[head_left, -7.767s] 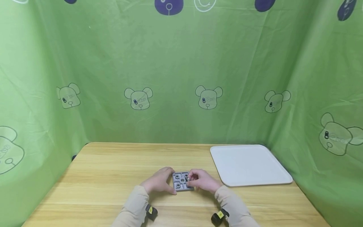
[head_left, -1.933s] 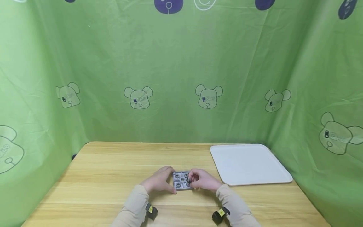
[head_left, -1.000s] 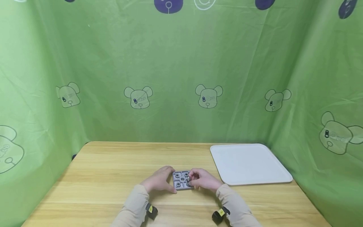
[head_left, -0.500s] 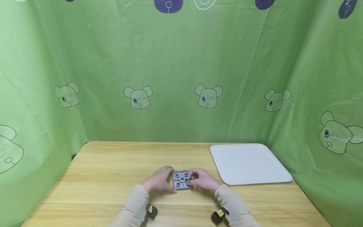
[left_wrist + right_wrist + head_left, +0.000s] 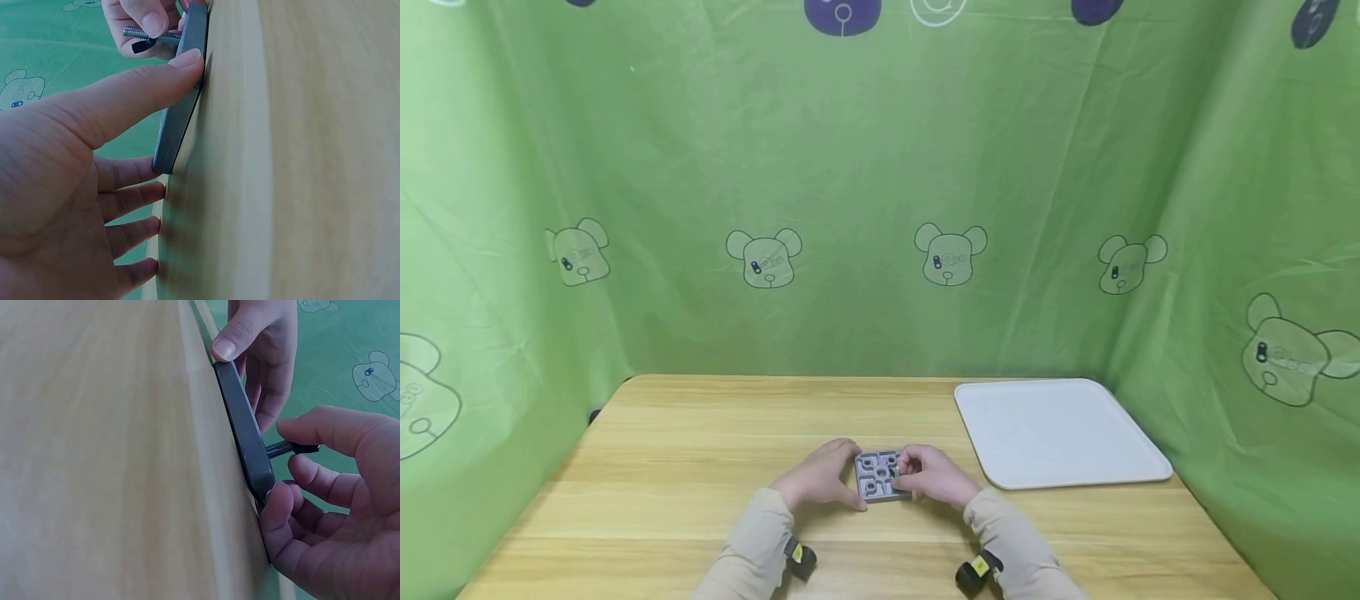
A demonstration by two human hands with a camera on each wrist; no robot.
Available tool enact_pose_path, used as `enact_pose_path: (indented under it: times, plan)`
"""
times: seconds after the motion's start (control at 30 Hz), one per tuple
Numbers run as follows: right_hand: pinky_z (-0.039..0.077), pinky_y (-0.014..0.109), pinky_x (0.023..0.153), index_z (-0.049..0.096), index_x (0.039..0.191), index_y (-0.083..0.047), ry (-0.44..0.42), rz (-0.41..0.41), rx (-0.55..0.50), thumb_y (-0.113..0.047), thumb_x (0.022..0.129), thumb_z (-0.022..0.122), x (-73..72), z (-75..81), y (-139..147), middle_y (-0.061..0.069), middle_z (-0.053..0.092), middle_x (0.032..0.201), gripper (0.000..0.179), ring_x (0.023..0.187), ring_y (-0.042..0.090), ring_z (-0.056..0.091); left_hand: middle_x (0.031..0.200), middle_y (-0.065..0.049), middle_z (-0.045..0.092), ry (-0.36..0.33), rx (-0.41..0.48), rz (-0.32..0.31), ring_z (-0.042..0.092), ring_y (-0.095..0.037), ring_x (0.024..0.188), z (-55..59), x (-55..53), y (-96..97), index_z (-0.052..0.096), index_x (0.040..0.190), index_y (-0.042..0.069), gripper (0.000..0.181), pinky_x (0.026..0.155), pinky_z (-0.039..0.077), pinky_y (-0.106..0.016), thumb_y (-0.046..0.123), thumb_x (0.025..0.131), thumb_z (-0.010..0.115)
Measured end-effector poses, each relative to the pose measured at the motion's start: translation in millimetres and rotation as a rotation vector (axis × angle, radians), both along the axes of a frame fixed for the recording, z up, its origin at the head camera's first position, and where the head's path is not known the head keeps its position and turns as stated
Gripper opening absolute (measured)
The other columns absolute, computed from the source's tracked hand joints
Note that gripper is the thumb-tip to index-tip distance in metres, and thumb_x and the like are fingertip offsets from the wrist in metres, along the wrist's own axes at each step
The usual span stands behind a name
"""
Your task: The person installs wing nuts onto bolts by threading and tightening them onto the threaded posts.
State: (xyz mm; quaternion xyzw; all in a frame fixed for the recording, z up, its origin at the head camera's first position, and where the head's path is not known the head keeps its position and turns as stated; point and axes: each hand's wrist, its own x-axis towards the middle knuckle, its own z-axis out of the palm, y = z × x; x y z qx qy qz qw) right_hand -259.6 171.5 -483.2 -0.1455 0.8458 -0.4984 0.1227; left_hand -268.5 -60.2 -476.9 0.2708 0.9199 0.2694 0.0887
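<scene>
A square grey metal plate [image 5: 880,481] with recessed corners and round holes lies flat on the table. My left hand [image 5: 822,477] grips it at the left, the thumb on the near edge and the fingers along the left side and far corner. From the plate's right part stands a threaded bolt [image 5: 279,449], with a small black wing nut [image 5: 307,449] on it. My right hand [image 5: 936,475] pinches the wing nut between thumb and index finger, while its other fingers rest by the plate's right edge. In the left wrist view the bolt's bare end passes beyond the nut.
A white tray [image 5: 1060,433] lies at the table's back right. The wooden table [image 5: 737,417] ends at green cloth [image 5: 857,333] printed with bear heads at the back and sides. Both wrists wear black straps with small cameras.
The right fingers shift and regrip in small turns at the wing nut, which shows at differing angles. The left hand and the plate stay in place.
</scene>
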Motion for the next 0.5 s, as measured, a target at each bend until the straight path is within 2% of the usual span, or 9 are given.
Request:
enact_pose_path:
  times: [0.13, 0.33, 0.5]
  plan:
    - [0.046, 0.019, 0.051, 0.052, 0.081, -0.003, -0.006, 0.013, -0.009, -0.009, 0.076, 0.074, -0.3, 0.0, 0.5, 0.001, 0.052, 0.078, 0.024, 0.068, 0.014, 0.05, 0.143, -0.016, 0.049, 0.003, 0.003, -0.001, 0.046, -0.033, 0.134, -0.6, -0.2, -0.3, 0.049, 0.135, 0.0, 0.089, 0.117, 0.036, -0.048, 0.041, 0.065, 0.086]
    - [0.047, 0.019, 0.051, 0.05, 0.085, 0.004, -0.028, 0.083, -0.027, -0.003, 0.072, 0.074, -0.9, 1.5, 4.5, 0.001, 0.053, 0.077, 0.028, 0.067, 0.014, 0.051, 0.143, -0.016, 0.049, 0.006, 0.002, -0.005, 0.046, -0.033, 0.134, -1.0, -0.3, -0.6, 0.049, 0.136, 0.0, 0.09, 0.117, 0.036, -0.049, 0.041, 0.065, 0.086]
    - [0.047, 0.019, 0.05, 0.051, 0.086, 0.002, -0.031, 0.111, -0.007, -0.002, 0.072, 0.074, -2.8, 0.8, 7.7, 0.001, 0.052, 0.076, 0.027, 0.066, 0.013, 0.052, 0.143, -0.016, 0.049, 0.007, 0.002, -0.006, 0.046, -0.033, 0.134, -1.3, -0.8, -0.9, 0.049, 0.135, 0.0, 0.089, 0.117, 0.036, -0.049, 0.041, 0.065, 0.086]
